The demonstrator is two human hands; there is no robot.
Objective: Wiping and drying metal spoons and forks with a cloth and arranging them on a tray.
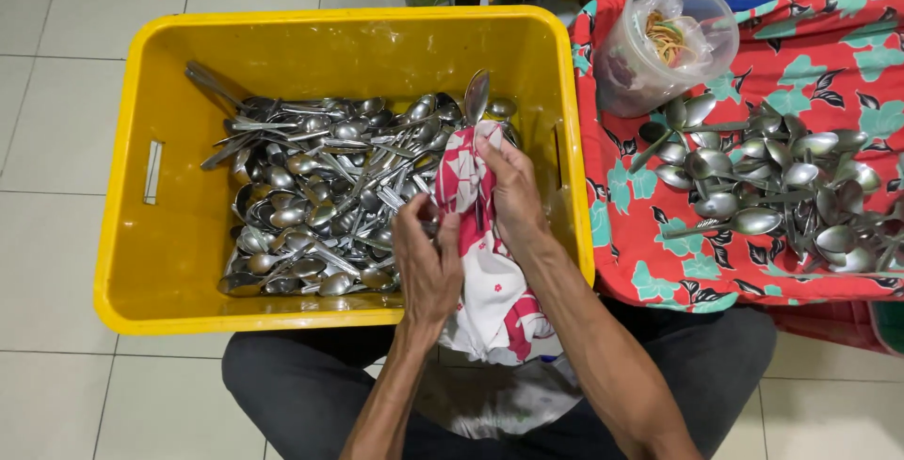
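Both hands grasp: right hand [513, 192] wraps the red-and-white flowered cloth [480, 262] around a steel spoon [476, 96] pointing twelve o'clock; left hand [426, 258] pinches the cloth. Best rubbed bowl to handle.

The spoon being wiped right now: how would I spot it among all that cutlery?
Find the yellow crate on the tiled floor, filled with loose spoons and forks. Above its right side, two hands hold a red and white flowered cloth. The spoon rises from the top of that cloth, above the right hand; it alone stands upright with its bowl up, while the rest lie flat in the heap.
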